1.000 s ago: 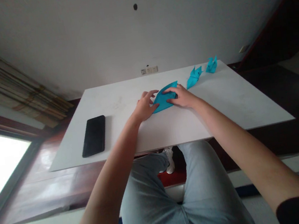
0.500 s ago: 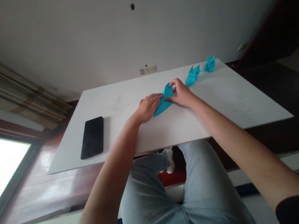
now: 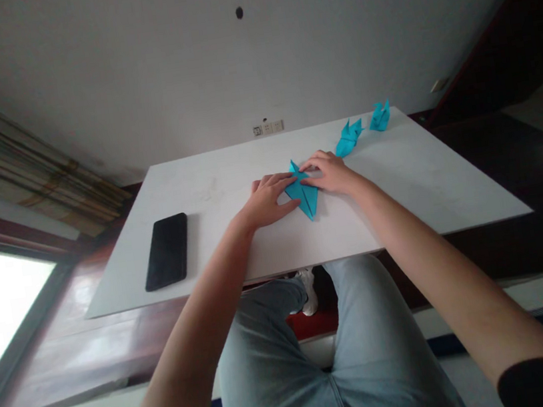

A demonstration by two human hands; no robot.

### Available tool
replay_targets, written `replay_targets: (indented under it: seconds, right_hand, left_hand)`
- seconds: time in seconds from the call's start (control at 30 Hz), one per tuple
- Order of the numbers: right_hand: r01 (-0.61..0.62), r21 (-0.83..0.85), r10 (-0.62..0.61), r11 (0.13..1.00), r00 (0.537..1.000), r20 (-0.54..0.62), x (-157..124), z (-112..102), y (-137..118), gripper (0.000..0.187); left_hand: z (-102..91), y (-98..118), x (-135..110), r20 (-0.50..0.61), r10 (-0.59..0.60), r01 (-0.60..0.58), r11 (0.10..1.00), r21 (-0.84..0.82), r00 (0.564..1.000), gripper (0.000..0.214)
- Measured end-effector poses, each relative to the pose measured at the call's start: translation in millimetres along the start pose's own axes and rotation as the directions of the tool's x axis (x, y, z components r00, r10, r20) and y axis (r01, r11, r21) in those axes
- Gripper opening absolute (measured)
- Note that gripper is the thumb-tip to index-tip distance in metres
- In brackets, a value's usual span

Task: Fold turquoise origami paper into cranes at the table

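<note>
A sheet of blue origami paper (image 3: 310,201), folded into a narrow diamond, lies on the white table with one point towards me and a seam down its middle. My left hand (image 3: 271,199) rests at its left edge, fingers stretched out over the paper and thumb spread apart near the lower part. From the right, my right hand (image 3: 328,172) has its fingers bent, with thumb and fingertips close together on the paper's upper half. Part of the paper is hidden under the fingers. Beyond my right hand stands a folded blue paper crane (image 3: 349,138).
A second blue paper crane (image 3: 380,117) stands near the table's far right corner. A black phone (image 3: 167,251) lies at the left of the white table (image 3: 222,251). The wall with its sockets (image 3: 267,128) rises behind the far edge. My knees are under the near edge.
The blue paper has turned from slanting to pointing towards me, and its raised flap now lies down. My left thumb has spread away from the fingers; my right hand has lowered onto the paper.
</note>
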State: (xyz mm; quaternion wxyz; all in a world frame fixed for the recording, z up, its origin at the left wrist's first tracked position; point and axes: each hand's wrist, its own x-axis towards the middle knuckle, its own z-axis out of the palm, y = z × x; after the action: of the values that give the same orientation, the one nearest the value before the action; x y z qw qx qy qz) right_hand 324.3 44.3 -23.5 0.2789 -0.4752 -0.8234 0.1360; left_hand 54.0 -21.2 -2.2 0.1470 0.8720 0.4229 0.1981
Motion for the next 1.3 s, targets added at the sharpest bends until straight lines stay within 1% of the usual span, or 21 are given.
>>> replay_targets:
  seconds: [0.1, 0.2, 0.3, 0.37, 0.57, 0.63, 0.77, 0.83, 0.9, 0.97, 1.03, 1.13, 1.23, 1.3]
  right_hand:
    - [0.023, 0.020, -0.024, 1.000, 0.998, 0.058, -2, -3, 1, 0.035]
    - [0.055, 0.071, -0.062, 0.996, 0.993, 0.096, -3, -6, 2, 0.039]
    - [0.084, 0.127, -0.097, 0.988, 0.990, 0.099, -2, -7, 2, 0.033]
    - [0.079, 0.132, -0.089, 0.988, 0.993, 0.076, -2, -7, 2, 0.030]
    - [0.073, 0.024, -0.074, 0.997, 0.996, 0.059, -1, -2, 2, 0.028]
    - [0.057, -0.023, -0.057, 0.998, 0.998, 0.040, -1, 1, 5, 0.030]
    - [0.020, -0.069, -0.019, 0.997, 1.000, 0.005, 1, 6, 9, 0.045]
    - [0.040, -0.056, -0.040, 0.998, 0.999, -0.004, 0, 5, 7, 0.053]
    - [0.080, -0.053, -0.079, 0.995, 0.997, 0.020, -1, 2, 3, 0.055]
    - [0.095, -0.089, -0.089, 0.992, 0.993, 0.072, -3, -2, -3, 0.051]
    - [0.062, -0.155, -0.043, 0.986, 0.992, 0.120, -4, -4, -8, 0.049]
    - [-0.013, -0.234, 0.048, 0.972, 0.989, 0.143, -6, -3, -12, 0.052]
    - [-0.028, -0.246, 0.062, 0.969, 0.989, 0.134, -4, 1, -10, 0.059]
    - [-0.037, -0.223, 0.059, 0.974, 0.994, 0.092, -3, 2, -7, 0.066]
  left_hand:
    - [0.9, -1, 0, 0.005, -0.004, 0.004, 1.000, 0.001, 1.000, 0.061]
    - [2.3, -2, 1, -0.002, -0.002, 0.002, 1.000, 0.003, 1.000, 0.061]
    - [2.1, -2, 0, -0.003, 0.001, -0.001, 1.000, 0.003, 1.000, 0.067]
    - [0.8, -1, 0, 0.005, 0.002, -0.002, 1.000, 0.002, 1.000, 0.069]
    - [-3.4, 1, -1, 0.050, 0.014, -0.012, 1.000, -0.025, 0.999, 0.075]
    - [-3.6, 1, -1, 0.051, 0.014, -0.012, 1.000, -0.029, 0.999, 0.076]
    - [-3.0, 0, -1, 0.047, 0.020, -0.019, 0.999, -0.026, 0.999, 0.075]
    - [-2.9, 1, -1, 0.050, 0.019, -0.018, 1.000, -0.021, 0.999, 0.075]
    - [-3.4, 2, -1, 0.058, 0.010, -0.010, 1.000, -0.010, 0.998, 0.077]
    - [-4.4, 4, -2, 0.079, 0.003, -0.003, 1.000, 0.001, 0.997, 0.078]
    - [-5.4, 5, -2, 0.094, 0.000, 0.000, 1.000, 0.008, 0.996, 0.079]
    - [-6.3, 5, -2, 0.091, -0.020, 0.019, 1.000, 0.013, 0.996, 0.082]
    - [-6.1, 4, -3, 0.089, -0.037, 0.036, 0.999, 0.015, 0.995, 0.086]
    - [-5.4, 4, -2, 0.085, -0.033, 0.032, 0.999, 0.011, 0.996, 0.084]
